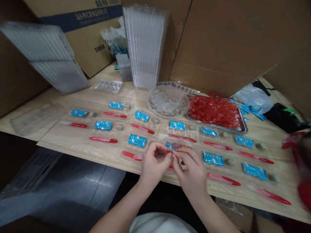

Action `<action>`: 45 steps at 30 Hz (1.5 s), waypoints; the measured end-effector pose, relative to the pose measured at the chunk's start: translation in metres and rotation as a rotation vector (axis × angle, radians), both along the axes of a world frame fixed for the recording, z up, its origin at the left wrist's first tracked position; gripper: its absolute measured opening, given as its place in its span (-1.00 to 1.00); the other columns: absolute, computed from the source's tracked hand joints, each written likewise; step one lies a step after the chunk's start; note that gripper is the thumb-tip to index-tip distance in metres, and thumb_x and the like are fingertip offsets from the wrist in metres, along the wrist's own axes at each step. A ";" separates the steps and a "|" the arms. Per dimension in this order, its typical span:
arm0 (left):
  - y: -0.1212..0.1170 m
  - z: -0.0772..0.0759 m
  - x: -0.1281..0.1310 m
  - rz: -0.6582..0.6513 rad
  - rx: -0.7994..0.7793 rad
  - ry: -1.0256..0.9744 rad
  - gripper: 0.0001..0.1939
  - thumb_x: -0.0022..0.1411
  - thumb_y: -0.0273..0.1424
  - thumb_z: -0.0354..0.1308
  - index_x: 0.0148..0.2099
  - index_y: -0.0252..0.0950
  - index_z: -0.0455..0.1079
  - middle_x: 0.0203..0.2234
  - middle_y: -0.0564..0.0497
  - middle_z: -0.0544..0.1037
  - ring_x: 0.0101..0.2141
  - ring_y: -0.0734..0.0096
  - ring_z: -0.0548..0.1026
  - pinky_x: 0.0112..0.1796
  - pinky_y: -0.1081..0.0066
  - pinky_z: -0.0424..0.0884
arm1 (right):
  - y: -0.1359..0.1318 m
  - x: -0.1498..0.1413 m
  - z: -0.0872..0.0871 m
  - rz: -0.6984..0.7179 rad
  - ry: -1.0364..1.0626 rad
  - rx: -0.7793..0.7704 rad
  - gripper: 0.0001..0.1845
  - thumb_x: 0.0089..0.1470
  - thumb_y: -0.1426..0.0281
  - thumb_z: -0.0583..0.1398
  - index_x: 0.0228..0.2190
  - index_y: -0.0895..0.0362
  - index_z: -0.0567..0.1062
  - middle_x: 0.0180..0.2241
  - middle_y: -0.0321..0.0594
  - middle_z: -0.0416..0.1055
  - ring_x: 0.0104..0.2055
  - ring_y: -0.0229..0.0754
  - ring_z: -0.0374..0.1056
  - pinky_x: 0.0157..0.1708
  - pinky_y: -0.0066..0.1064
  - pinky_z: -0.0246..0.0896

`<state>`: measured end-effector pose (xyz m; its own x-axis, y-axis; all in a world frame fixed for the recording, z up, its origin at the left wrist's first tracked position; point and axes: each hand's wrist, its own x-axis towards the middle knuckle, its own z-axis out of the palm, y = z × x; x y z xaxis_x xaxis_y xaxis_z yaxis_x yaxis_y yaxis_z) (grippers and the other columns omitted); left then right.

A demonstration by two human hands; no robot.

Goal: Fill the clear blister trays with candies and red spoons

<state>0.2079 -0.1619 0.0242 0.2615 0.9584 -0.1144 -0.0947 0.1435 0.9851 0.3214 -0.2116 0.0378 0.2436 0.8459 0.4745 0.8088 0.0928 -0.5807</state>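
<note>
My left hand [155, 163] and my right hand [191, 170] meet fingertip to fingertip above the near edge of the table. Both pinch a small red piece [170, 151], mostly hidden by the fingers. Just beneath lies a clear plastic tray with a blue printed packet [170, 145] and red pieces in it, partly covered by my hands. Similar clear trays stand around it in rows, each with a blue packet [137, 140], a small greenish block [155, 120] and a red pen-shaped stick [181, 138].
Behind the rows are a round clear tub [168, 111] of small blocks and a metal tray [244, 129] heaped with red pieces [213, 110]. Tall stacks of clear plastic trays [145, 45] rise at the back, by cardboard boxes [223, 45]. A white crate [34, 168] sits below, left.
</note>
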 end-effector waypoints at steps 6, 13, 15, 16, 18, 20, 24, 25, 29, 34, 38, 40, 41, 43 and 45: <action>0.003 -0.007 -0.003 -0.017 -0.113 -0.021 -0.83 -0.03 -0.58 0.13 -0.35 -0.29 0.24 -0.43 0.05 0.52 -0.39 0.46 0.52 -0.32 0.46 0.44 | -0.005 -0.010 -0.009 0.029 -0.092 0.035 -0.83 0.00 0.59 0.16 -0.38 0.09 0.45 -0.35 -0.19 0.43 -0.29 -0.16 0.35 -0.28 -0.27 0.31; 0.004 0.003 -0.004 -0.067 -0.291 -0.227 -0.82 -0.04 -0.59 0.15 -0.33 -0.31 0.30 -0.39 0.06 0.54 -0.30 0.50 0.51 -0.25 0.51 0.39 | -0.001 -0.008 -0.008 -0.018 0.004 0.038 -0.85 0.00 0.57 0.16 -0.37 0.11 0.45 -0.32 -0.18 0.40 -0.28 -0.17 0.35 -0.28 -0.28 0.32; 0.004 0.004 -0.005 -0.036 -0.271 -0.227 -0.83 -0.05 -0.59 0.20 -0.36 -0.32 0.32 -0.41 0.09 0.52 -0.34 0.55 0.49 -0.29 0.57 0.37 | -0.002 -0.008 -0.006 0.027 -0.063 0.102 -0.81 -0.01 0.61 0.17 -0.35 0.12 0.45 -0.32 -0.18 0.40 -0.27 -0.17 0.34 -0.27 -0.29 0.31; 0.004 0.004 -0.007 -0.025 -0.280 -0.231 -0.84 -0.05 -0.58 0.22 -0.36 -0.32 0.33 -0.43 0.09 0.52 -0.36 0.56 0.48 -0.30 0.58 0.37 | -0.004 -0.007 -0.004 0.076 -0.064 0.118 -0.80 -0.01 0.62 0.17 -0.34 0.12 0.45 -0.32 -0.18 0.40 -0.26 -0.18 0.34 -0.26 -0.30 0.31; 0.004 0.005 -0.012 -0.039 -0.363 -0.264 -0.86 -0.01 -0.54 0.23 -0.34 -0.33 0.34 -0.46 0.08 0.52 -0.39 0.56 0.48 -0.31 0.56 0.37 | -0.007 -0.002 0.002 0.188 -0.020 0.085 -0.75 0.01 0.61 0.17 -0.25 0.11 0.45 -0.25 -0.15 0.41 -0.19 -0.17 0.34 -0.22 -0.31 0.31; 0.004 0.007 -0.017 -0.145 -0.496 -0.315 -0.80 0.02 -0.49 0.25 -0.27 -0.35 0.34 -0.44 0.04 0.54 -0.41 0.55 0.49 -0.30 0.52 0.39 | -0.010 0.007 0.009 0.307 0.008 -0.023 -0.68 0.05 0.55 0.17 -0.12 0.10 0.43 -0.12 -0.11 0.39 -0.07 -0.14 0.31 -0.12 -0.28 0.29; 0.001 0.005 -0.021 -0.350 -0.577 -0.314 -0.69 0.01 -0.40 0.30 -0.22 -0.34 0.29 -0.50 0.06 0.52 -0.49 0.54 0.48 -0.38 0.51 0.39 | -0.012 0.024 0.021 0.509 -0.028 -0.170 -0.68 0.09 0.51 0.17 -0.10 0.04 0.42 -0.10 -0.18 0.42 -0.04 -0.16 0.29 -0.05 -0.27 0.24; 0.000 0.003 -0.021 -0.335 -0.518 -0.256 -0.70 0.04 -0.37 0.28 -0.21 -0.33 0.28 -0.53 0.08 0.51 -0.51 0.52 0.47 -0.41 0.50 0.39 | -0.010 0.027 0.022 0.511 -0.034 -0.165 -0.71 0.09 0.51 0.17 -0.12 0.05 0.43 -0.14 -0.20 0.44 -0.07 -0.17 0.31 -0.07 -0.28 0.25; -0.008 -0.007 -0.019 -0.188 0.117 0.259 -0.88 0.18 -0.40 0.14 -0.20 -0.27 0.34 -0.40 0.02 0.54 -0.34 0.36 0.50 -0.28 0.33 0.41 | 0.014 0.038 0.014 0.321 -0.132 -0.105 -0.80 0.12 0.46 0.16 -0.18 0.10 0.47 -0.22 -0.17 0.49 -0.16 -0.14 0.34 -0.14 -0.25 0.26; -0.019 -0.026 -0.019 -0.321 0.835 0.621 -0.82 0.19 -0.59 0.06 -0.22 -0.27 0.41 -0.19 -0.03 0.55 -0.07 0.17 0.44 -0.08 0.16 0.39 | 0.045 0.038 -0.011 0.222 -0.332 -0.273 -0.86 0.11 0.41 0.17 -0.35 0.11 0.56 -0.34 -0.17 0.49 -0.21 -0.07 0.30 -0.17 -0.21 0.24; -0.019 -0.037 -0.018 -0.337 0.950 0.710 -0.83 0.19 -0.61 0.06 -0.22 -0.30 0.41 -0.19 -0.03 0.56 -0.06 0.15 0.45 -0.10 0.16 0.43 | 0.044 0.036 -0.019 0.178 -0.346 -0.334 -0.87 0.09 0.38 0.18 -0.35 0.10 0.56 -0.31 -0.17 0.47 -0.17 -0.07 0.26 -0.14 -0.20 0.20; -0.017 -0.038 -0.016 -0.366 0.937 0.713 -0.83 0.20 -0.60 0.05 -0.22 -0.29 0.40 -0.19 -0.02 0.56 -0.07 0.15 0.46 -0.11 0.17 0.43 | 0.038 0.037 -0.020 0.141 -0.328 -0.336 -0.88 0.07 0.37 0.20 -0.37 0.09 0.56 -0.31 -0.18 0.46 -0.15 -0.05 0.24 -0.12 -0.19 0.18; -0.016 -0.037 -0.015 -0.383 0.923 0.712 -0.83 0.21 -0.59 0.05 -0.22 -0.28 0.40 -0.20 -0.02 0.56 -0.07 0.16 0.46 -0.12 0.17 0.44 | 0.035 0.038 -0.019 0.127 -0.313 -0.337 -0.88 0.06 0.36 0.21 -0.38 0.09 0.56 -0.30 -0.18 0.46 -0.14 -0.05 0.24 -0.12 -0.18 0.17; -0.014 -0.034 -0.014 -0.406 0.888 0.718 -0.81 0.23 -0.58 0.02 -0.16 -0.28 0.39 -0.21 -0.02 0.55 -0.10 0.18 0.46 -0.13 0.19 0.43 | 0.029 0.043 -0.017 0.124 -0.280 -0.352 -0.89 0.06 0.36 0.21 -0.39 0.08 0.56 -0.29 -0.18 0.46 -0.14 -0.06 0.24 -0.12 -0.19 0.16; -0.013 -0.033 -0.012 -0.412 0.872 0.727 -0.79 0.24 -0.57 0.03 -0.11 -0.26 0.39 -0.22 -0.02 0.55 -0.13 0.20 0.47 -0.15 0.19 0.43 | 0.028 0.053 -0.012 0.167 -0.250 -0.392 -0.91 0.03 0.35 0.23 -0.38 0.07 0.55 -0.26 -0.18 0.45 -0.13 -0.07 0.24 -0.12 -0.21 0.17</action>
<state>0.1954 -0.1745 -0.0089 0.7085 0.6469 0.2819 0.4185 -0.7069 0.5702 0.3746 -0.1840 0.0254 0.0083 0.9903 0.1390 0.9205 0.0467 -0.3879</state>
